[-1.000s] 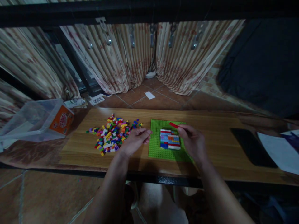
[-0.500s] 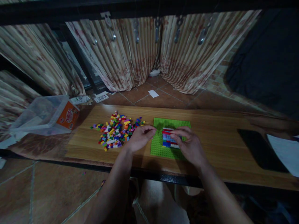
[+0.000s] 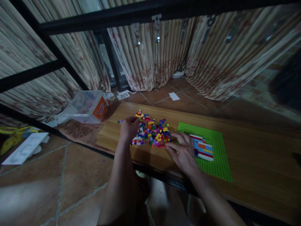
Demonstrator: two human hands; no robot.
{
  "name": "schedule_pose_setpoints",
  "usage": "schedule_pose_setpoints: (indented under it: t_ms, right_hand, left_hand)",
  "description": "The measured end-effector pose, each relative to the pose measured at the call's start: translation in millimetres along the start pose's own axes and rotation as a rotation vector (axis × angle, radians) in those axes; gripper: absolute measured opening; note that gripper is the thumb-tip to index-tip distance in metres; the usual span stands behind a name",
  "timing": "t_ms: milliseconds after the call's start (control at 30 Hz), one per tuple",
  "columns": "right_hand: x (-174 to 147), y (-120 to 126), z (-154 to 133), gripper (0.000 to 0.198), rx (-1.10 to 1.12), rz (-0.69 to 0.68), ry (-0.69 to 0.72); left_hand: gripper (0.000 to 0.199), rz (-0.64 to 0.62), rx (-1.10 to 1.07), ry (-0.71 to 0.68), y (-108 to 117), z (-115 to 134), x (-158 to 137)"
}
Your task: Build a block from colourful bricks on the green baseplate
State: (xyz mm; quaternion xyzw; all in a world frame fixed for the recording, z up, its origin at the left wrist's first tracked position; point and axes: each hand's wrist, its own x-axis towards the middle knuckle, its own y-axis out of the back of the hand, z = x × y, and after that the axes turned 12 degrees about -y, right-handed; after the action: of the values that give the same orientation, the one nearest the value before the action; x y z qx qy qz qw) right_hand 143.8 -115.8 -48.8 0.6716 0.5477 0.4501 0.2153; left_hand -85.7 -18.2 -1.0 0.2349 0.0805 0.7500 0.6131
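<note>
A loose heap of small multicoloured toy bricks (image 3: 156,133) lies on the wooden table. Over the heap's left edge, my left hand (image 3: 129,128) is bent downward, thumb and fingers slightly apart, with nothing visible in them. My right hand (image 3: 184,153) is at the heap's near right side, thumb and forefinger closed on the end of a long red brick (image 3: 161,146). To the right is a green studded baseplate (image 3: 219,157). On it sits a flat block of striped bricks (image 3: 204,149) in red, white, blue, orange and yellow, its left part hidden behind my right hand.
A clear plastic bin (image 3: 82,108) with an orange label stands beyond the table's left end. The wooden table (image 3: 150,157) has a dark front edge. Papers (image 3: 174,96) lie on the tiled floor before striped curtains (image 3: 150,62). A white tray-like piece (image 3: 25,149) is at far left.
My view has swung left. My right hand has left the brick block on the baseplate and moved left to the heap. My left hand has moved to the heap's far left side.
</note>
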Motion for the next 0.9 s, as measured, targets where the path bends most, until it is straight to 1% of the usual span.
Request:
schedule_pose_setpoints:
  t_ms: [67, 100, 167, 200, 267, 300, 367, 433, 567, 633, 733, 900]
  right_hand:
    - [2.3, -6.9, -0.5, 0.016, -0.020, 0.027, 0.013]
    - [2.9, -9.8, -1.1, 0.015, -0.028, 0.042, 0.014]
    - [3.4, -14.7, -2.6, 0.015, -0.040, 0.073, 0.012]
    - [3.5, -16.6, -3.5, 0.014, -0.043, 0.088, 0.007]
    - [3.6, -18.9, -5.0, 0.014, -0.037, 0.109, -0.005]
    - [3.8, -19.3, -5.5, 0.014, -0.025, 0.116, -0.015]
    - [4.6, -18.2, -5.6, 0.014, 0.012, 0.126, -0.043]
    - [5.7, -14.8, -4.1, 0.015, 0.055, 0.143, -0.076]
    - [7.6, -5.4, 2.1, 0.016, 0.093, 0.194, -0.122]
    - [8.2, -1.9, 5.2, 0.016, 0.100, 0.212, -0.130]
    - [9.1, 1.5, 6.9, 0.015, 0.120, 0.228, -0.144]
    - [8.4, 6.5, -0.2, 0.015, 0.158, 0.215, -0.188]
  left_hand:
    - [0.022, 0.007, 0.106, -0.018, 9.5, -6.3, 1.6]
    - [0.022, -0.010, 0.144, -0.027, 13.3, -7.3, 1.6]
    - [0.021, -0.089, 0.184, -0.048, 17.1, -5.7, -0.1]
    - [0.021, -0.149, 0.191, -0.066, 16.5, -3.2, -1.7]
    - [0.022, -0.286, 0.198, -0.134, 10.0, 3.5, -6.1]
    - [0.024, -0.366, 0.207, -0.200, 4.6, 7.3, -8.7]
    - [0.029, -0.487, 0.243, -0.359, -8.4, 14.6, -14.4]
    - [0.031, -0.566, 0.307, -0.443, -20.9, 20.3, -20.5]
    - [0.024, -0.596, 0.450, -0.454, -35.2, 25.5, -30.3]
    - [0.023, -0.599, 0.497, -0.452, -37.4, 26.2, -32.9]
    - [0.026, -0.592, 0.549, -0.439, -39.1, 26.9, -34.5]
    - [0.024, -0.580, 0.591, -0.446, -44.8, 26.9, -35.1]
